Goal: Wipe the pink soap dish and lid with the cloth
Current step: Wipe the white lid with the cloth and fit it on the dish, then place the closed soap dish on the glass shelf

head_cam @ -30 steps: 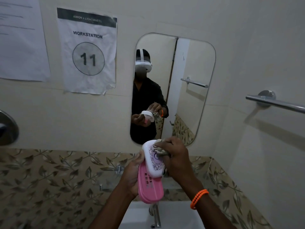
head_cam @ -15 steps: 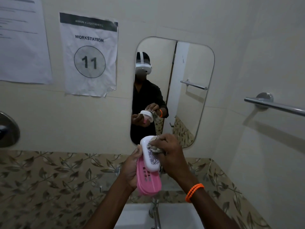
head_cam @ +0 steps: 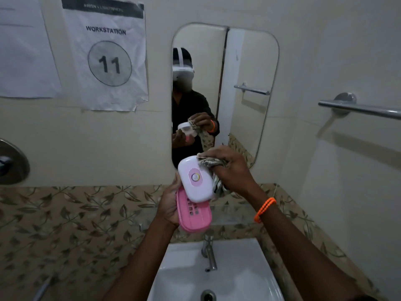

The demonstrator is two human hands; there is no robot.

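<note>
Head view: the left hand [head_cam: 170,206] curls round the pink perforated plastic soap dish [head_cam: 194,216] and the white rounded plastic lid [head_cam: 196,180] overlapping its top, both held above the white ceramic basin [head_cam: 238,268]. The right hand [head_cam: 230,170] grips the bunched patterned cloth [head_cam: 209,162] against the lid's upper edge. Light, stiff, probably slippery plastic: best held by the long edges. Open air all round; the metal tap [head_cam: 209,253] stands below
</note>
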